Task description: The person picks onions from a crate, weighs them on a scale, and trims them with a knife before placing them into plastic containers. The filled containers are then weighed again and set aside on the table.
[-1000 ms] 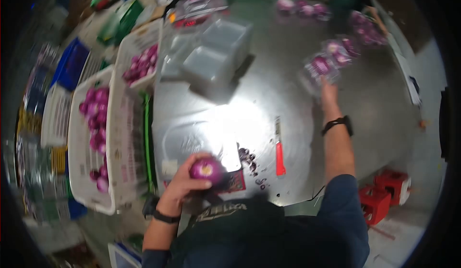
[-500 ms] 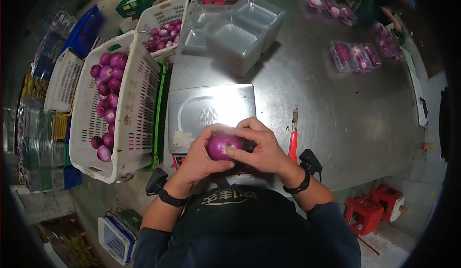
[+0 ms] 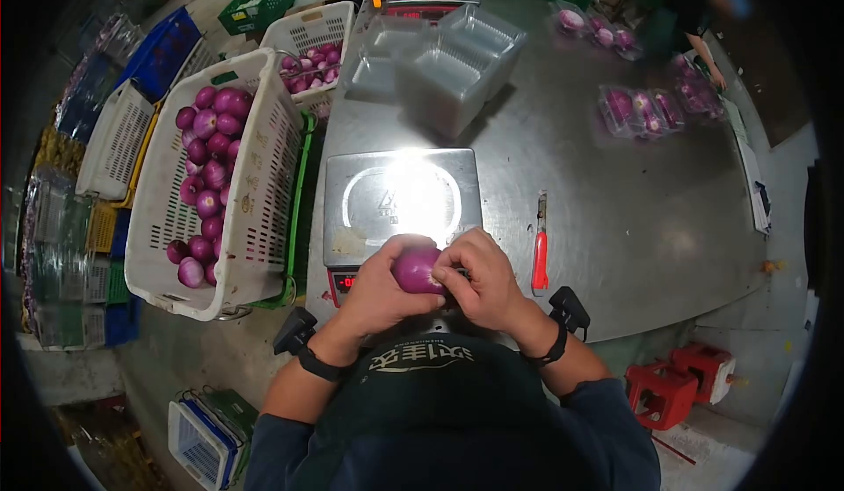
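Note:
A red onion (image 3: 417, 270) with glossy purple skin is in my left hand (image 3: 381, 287), whose fingers and thumb wrap around it from the left. My right hand (image 3: 479, 278) is closed in a pinch at the onion's pale end, thumb and forefinger touching it; whether loose skin lies between them I cannot make out. Just beyond both hands is the flat steel pan of a weighing scale (image 3: 352, 201), its red display partly covered by my left wrist. To the right, a red-handled knife (image 3: 540, 258) lies on the steel table (image 3: 615, 227).
A white crate (image 3: 264, 174) of red onions stands at my left, with another onion crate (image 3: 308, 25) behind it. Stacked clear plastic trays (image 3: 448, 78) stand past the scale. Packed onions (image 3: 646, 111) lie at the far right, near another person's hand (image 3: 718, 79). Red stools (image 3: 659, 394) stand lower right.
My right hand has shifted from cupping the onion with thumb across its front to pinching at its end. The onion has turned, its pale end now facing right. The camera view has shifted slightly.

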The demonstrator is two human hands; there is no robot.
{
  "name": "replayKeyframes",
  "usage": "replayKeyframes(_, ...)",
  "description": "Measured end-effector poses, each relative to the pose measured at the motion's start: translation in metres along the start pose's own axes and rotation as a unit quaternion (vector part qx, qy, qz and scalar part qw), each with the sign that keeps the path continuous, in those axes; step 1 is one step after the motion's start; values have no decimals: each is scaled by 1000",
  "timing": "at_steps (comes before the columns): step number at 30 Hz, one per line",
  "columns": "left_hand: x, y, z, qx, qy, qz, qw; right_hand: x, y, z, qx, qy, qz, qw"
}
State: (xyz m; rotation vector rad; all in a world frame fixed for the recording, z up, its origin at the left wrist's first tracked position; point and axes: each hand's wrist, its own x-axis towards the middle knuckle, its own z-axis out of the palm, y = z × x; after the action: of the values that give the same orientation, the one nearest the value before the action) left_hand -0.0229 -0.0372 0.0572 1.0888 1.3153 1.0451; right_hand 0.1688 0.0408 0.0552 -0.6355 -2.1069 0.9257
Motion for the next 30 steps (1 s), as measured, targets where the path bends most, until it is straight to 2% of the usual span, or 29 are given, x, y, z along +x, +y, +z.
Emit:
replayKeyframes(2,-1,-2,4,-17,4,-5,1000,-7,-4,3,-8,11,-4,1000)
replayKeyframes(4,-2,-6,6,-54,50,-55,996,-16,-8,6,-6,36,14,999)
replayKeyframes(6,4,-9,-10,-200,111,-135,964,-29,-19,6,42,52,51,996)
replayKeyframes(7,5,-14,-19,-208,163,-102,959,-34,-21,6,91,71,86,990)
replayKeyframes(9,-5,-13,-48,-270,187,-66,942,-53,-1,-11,116,90,141,979)
replayKeyframes(10,-13,-4,-61,-276,197,-49,939,-71,18,-25,100,117,186,971)
replayKeyframes(11,-20,1,-74,-282,208,-24,936,-101,54,-39,138,168,261,940)
replayKeyframes(12,-27,4,-85,-287,219,2,933,-115,72,-59,79,221,290,928)
replayKeyframes(13,-33,4,-95,-289,235,12,928,-153,120,-91,-34,244,375,894)
replayKeyframes(14,-39,5,-103,-290,250,24,923,-163,133,-119,-124,259,494,821)
replayKeyframes(16,-49,9,-110,-289,255,27,922,-206,174,-161,-416,214,464,752)
replayKeyframes(17,-54,9,-112,-291,266,35,918,-206,181,-166,-415,209,463,755)
replayKeyframes(19,-64,8,-117,-278,276,43,919,-213,196,-167,-622,233,231,711)
replayKeyframes(21,-77,8,-121,-249,295,51,921,-166,190,-155,-438,199,323,815)
replayKeyframes(23,-88,13,-126,-208,319,64,922,-86,163,-116,-263,238,314,881)
replayKeyframes(25,-101,19,-131,-181,344,80,918,-19,158,-86,-187,228,218,930)
replayKeyframes(27,-116,20,-140,-166,366,94,911,53,138,-61,-149,207,135,957)
replayKeyframes(30,-132,32,-137,-160,421,99,887,142,123,-27,-123,229,20,965)
